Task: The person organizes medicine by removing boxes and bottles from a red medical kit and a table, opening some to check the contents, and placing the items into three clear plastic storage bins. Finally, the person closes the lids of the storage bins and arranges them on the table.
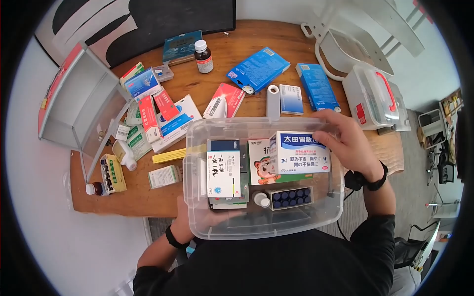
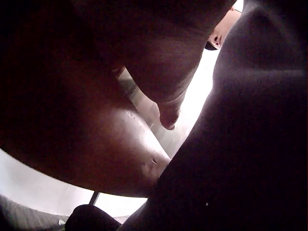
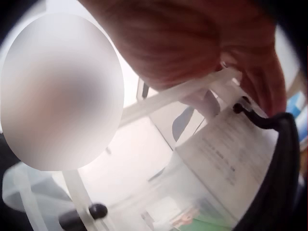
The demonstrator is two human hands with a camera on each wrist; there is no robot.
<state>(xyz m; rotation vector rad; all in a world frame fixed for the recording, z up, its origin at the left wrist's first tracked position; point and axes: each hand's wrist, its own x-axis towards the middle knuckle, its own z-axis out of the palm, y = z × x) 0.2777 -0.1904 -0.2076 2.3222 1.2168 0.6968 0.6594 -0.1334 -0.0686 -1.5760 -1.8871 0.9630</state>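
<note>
A translucent plastic bin (image 1: 264, 228) is held over the person's lap, tipped toward the head camera. The right hand (image 1: 348, 140) grips its far right corner, thumb inside over a white-and-blue medicine box (image 1: 300, 162) and fingers outside the rim. In the right wrist view, that hand (image 3: 192, 43) bends over the bin's rim (image 3: 168, 96). The left hand (image 1: 183, 214) reaches under the near left corner, its fingers mostly hidden. Inside lie a white-and-navy box (image 1: 223, 170), a green-and-white box with a tiger (image 1: 261, 172), a small white-capped bottle (image 1: 260, 199) and a tray of dark-capped vials (image 1: 292, 198).
Many medicine boxes crowd the wooden table (image 1: 247, 37), including blue boxes (image 1: 259, 69) at the back. A brown bottle (image 1: 203, 58) stands behind them. An open clear-fronted case (image 1: 84, 103) is on the left; a red-handled white case (image 1: 370, 96) is on the right.
</note>
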